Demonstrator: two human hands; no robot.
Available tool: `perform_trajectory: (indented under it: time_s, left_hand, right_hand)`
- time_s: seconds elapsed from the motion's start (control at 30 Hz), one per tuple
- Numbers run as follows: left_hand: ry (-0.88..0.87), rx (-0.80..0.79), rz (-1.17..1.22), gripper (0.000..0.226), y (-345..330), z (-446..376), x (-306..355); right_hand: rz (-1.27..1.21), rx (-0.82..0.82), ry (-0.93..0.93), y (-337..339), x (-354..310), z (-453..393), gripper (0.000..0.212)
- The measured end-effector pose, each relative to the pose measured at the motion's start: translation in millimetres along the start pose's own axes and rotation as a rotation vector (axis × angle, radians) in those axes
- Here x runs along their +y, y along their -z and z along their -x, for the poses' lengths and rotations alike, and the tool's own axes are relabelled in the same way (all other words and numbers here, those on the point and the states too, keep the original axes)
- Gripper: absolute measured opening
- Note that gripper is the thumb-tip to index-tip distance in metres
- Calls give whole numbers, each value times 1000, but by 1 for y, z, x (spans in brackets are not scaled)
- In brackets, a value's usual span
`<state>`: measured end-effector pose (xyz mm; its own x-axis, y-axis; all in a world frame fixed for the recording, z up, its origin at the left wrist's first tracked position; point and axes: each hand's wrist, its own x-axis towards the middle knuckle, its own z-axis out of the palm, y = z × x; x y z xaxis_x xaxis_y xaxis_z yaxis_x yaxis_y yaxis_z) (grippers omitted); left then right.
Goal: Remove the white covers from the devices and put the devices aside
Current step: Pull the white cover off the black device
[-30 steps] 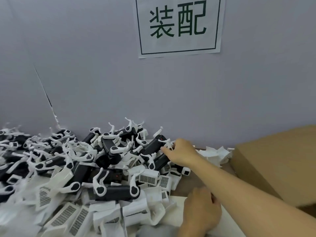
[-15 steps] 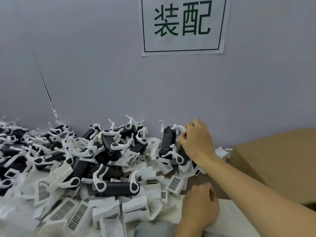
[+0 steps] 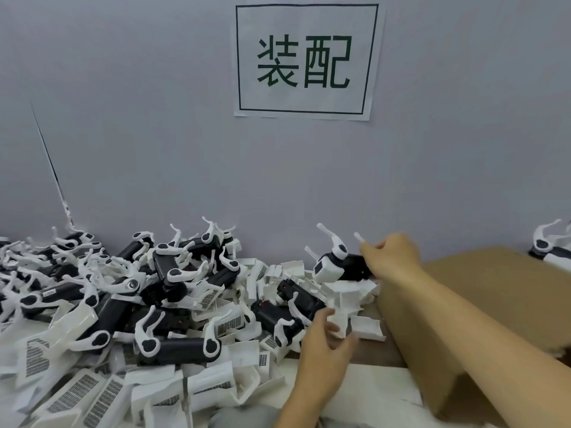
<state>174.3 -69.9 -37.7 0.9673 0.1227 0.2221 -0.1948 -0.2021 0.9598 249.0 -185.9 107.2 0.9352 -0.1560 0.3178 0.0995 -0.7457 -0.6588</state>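
While the right hand (image 3: 392,257) holds a device (image 3: 343,267) above the right end of the pile (image 3: 160,291), its fingers are curled around the black body, and the white cover (image 3: 327,270) is still on the left end of this device. The white prongs of the device point upward, toward the wall (image 3: 154,118). The left hand (image 3: 324,341) is lower, near the loose covers (image 3: 364,325) on the table; its fingers are slightly spread and relaxed, and as far as I can see they hold nothing, though the hand is a little blurred.

I judge that the step now is to bring the two hands together and pull the cover off. To do it well, the right hand should grip the black body firmly, not the thin prongs, because these look easy to bend. The left hand should take the cover on its two flat sides and pull it straight along the body, without twisting. It is better to do this above the table, so the cover can drop among the other covers. The bare device can then go to the side; the cardboard box (image 3: 482,301) at the right, just beside the hands, seems a possible place, but I cannot tell it for sure.
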Motion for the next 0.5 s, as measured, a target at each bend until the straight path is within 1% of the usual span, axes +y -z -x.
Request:
perform_trajectory:
  time_s: [0.03,0.1,0.13,0.17,0.2,0.23,0.27,0.3,0.37,0.43,0.47,0.5]
  left_hand:
    - [-15,10,73,53,0,0,3]
    - [-38,15,175,71,2,2,9]
    - [-48,15,219,72,3,3,12]
    - [-58,12,265,68,3,4,14]
    - [-66,4,313,62,3,4,15]
    - [-70,1,349,60,3,5,15]
    - [-64,10,359,58,3,5,15]
    - [-52,30,341,55,3,6,16]
    - [-38,79,278,41,3,4,16]
    - [-30,103,238,33,3,2,15]
    - [-27,113,226,31,3,1,14]
    - [-22,127,215,29,3,0,13]
  right_hand:
    - [-74,-66,-76,-2,4,5,45]
    - [-277,-184,-202,-8,14,21,28]
    - [-351,-260,-251,-11,18,31,20]
    - [-405,-347,-289,-15,23,42,16]
    - [-451,-436,-326,-20,28,53,18]
    - [-488,-508,-362,-25,33,63,23]
    - [-502,-528,-393,-29,36,72,27]
    - [-499,-488,-410,-34,39,79,28]
    - [-472,-309,-378,-47,44,89,33]
    - [-422,-75,-260,-62,50,96,44]
    - [-411,8,-188,-69,53,101,45]
    - [-416,56,-113,-75,55,107,44]
